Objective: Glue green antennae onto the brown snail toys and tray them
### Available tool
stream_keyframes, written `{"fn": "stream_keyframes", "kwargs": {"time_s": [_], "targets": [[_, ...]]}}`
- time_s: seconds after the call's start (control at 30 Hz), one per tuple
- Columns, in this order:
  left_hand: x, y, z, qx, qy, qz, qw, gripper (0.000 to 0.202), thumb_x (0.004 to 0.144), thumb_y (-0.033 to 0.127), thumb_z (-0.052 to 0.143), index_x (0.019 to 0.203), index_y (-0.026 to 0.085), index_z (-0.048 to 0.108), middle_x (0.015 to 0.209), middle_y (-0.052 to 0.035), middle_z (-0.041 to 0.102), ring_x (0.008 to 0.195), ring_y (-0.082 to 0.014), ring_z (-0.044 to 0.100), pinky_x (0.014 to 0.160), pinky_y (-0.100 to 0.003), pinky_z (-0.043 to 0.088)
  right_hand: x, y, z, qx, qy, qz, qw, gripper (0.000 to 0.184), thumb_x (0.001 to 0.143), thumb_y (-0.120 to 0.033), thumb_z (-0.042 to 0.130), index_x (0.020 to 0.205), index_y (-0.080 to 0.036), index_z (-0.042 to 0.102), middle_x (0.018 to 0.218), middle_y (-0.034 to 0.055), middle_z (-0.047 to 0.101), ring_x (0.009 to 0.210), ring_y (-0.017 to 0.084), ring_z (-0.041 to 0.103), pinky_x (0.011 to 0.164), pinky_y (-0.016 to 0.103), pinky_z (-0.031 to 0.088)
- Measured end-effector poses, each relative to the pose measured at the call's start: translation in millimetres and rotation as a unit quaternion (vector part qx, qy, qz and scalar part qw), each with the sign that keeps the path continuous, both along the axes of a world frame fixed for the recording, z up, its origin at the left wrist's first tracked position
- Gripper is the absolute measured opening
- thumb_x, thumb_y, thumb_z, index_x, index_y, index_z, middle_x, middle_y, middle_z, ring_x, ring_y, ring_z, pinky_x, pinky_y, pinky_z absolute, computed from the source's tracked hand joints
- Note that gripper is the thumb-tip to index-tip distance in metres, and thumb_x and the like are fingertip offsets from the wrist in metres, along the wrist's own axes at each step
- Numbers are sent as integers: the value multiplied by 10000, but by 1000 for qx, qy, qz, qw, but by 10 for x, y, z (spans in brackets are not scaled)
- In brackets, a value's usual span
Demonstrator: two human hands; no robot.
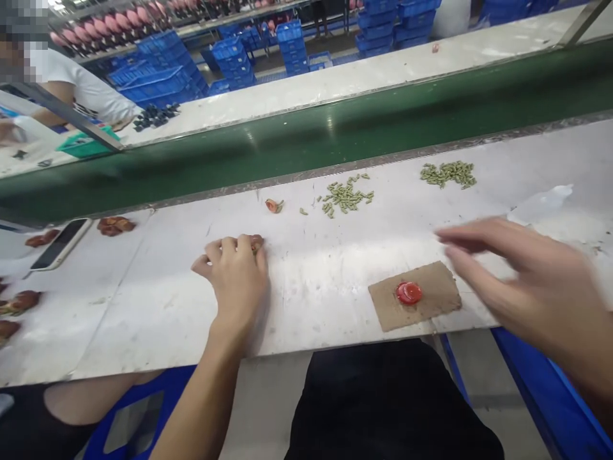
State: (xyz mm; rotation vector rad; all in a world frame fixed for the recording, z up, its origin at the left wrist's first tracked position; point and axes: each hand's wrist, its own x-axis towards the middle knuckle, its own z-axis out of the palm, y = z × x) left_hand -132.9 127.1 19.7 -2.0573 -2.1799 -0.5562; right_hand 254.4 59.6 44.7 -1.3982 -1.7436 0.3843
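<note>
My left hand (pixel 237 275) rests on the white tabletop, its fingers curled over a small brown shiny piece (pixel 257 243) that shows beside the index finger and thumb. Most of that piece is hidden. Over the right side of the table is my right hand (pixel 531 275), smeared by motion, thumb and forefinger a little apart with nothing visible between them. Below its fingertips lies a brown cardboard piece (pixel 438 300) bearing a small round red dish-like thing (pixel 408 292). A small orange-and-green piece (pixel 274 205) lies beyond my left hand.
Two piles of small green pieces, a nearer one (pixel 347 197) and a right one (pixel 449 172), lie toward the back. A phone (pixel 62 244) and brown clusters (pixel 115 225) are at left. Past a green belt (pixel 287 150), a person in a white shirt (pixel 96 83) sits opposite.
</note>
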Motion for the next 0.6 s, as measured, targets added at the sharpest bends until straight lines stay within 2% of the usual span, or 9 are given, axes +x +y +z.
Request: {"fn": "stream_keyframes", "kwargs": {"time_s": [0.07,0.13,0.23,0.3,0.4,0.43,0.53,0.6], "targets": [[72,-64,-27,-1,-19,-33,999,201,1145,234,519,1025,208,679,1131,-198,743,1299,-513,664,1093,-741,427,-311,469,5,-64,-20,37,997,234,1102,-300,737,1262,-228,891,1148,110,893,962,299,840,765,438,690],[147,-181,-78,1,-48,-78,996,149,1092,177,563,996,232,663,1088,-167,748,1156,-443,712,1053,-656,471,-594,944,-95,-116,-69,41,990,286,1081,-197,708,1308,-176,881,1206,136,891,977,288,839,856,448,692],[269,-423,-165,0,-109,-157,982,137,1081,152,586,1035,252,667,1106,-112,781,1042,-341,750,970,-523,529,-879,1431,-306,-113,-114,46,986,263,1047,-132,716,1230,-168,902,1266,153,872,1030,296,823,1004,459,648],[351,-591,-223,0,-149,-190,970,105,1118,187,605,1078,262,668,1140,-80,801,1044,-298,760,955,-469,553,-981,1579,-415,-111,-133,49,984,191,1038,-150,742,1127,-180,908,1210,142,870,1038,307,811,1005,445,627],[460,-772,-320,9,-199,-179,963,55,1160,248,632,1120,267,664,1122,-60,784,1056,-286,739,949,-442,566,-1059,1673,-490,-120,-153,44,980,141,1034,-169,762,965,-184,883,1077,133,863,1006,316,798,975,437,612],[489,-805,-353,13,-212,-163,963,24,1162,271,646,1167,265,669,1119,-65,770,1067,-297,728,951,-452,568,-1076,1696,-495,-124,-156,42,979,164,1037,-164,757,922,-181,872,1049,138,859,994,318,797,970,440,610],[552,-838,-415,8,-237,-114,965,203,1127,344,728,1302,249,692,1163,-104,734,1152,-363,684,1022,-542,546,-1113,1745,-467,-135,-152,37,978,224,1035,-119,733,849,-173,845,1011,156,856,989,327,805,967,448,610],[577,-834,-407,-8,-252,-100,963,152,1105,348,748,1222,252,737,1152,-116,723,1179,-395,646,1064,-601,507,-1116,1725,-421,-143,-141,40,979,234,1019,-86,734,825,-175,829,969,144,855,983,318,811,953,433,618]]}}
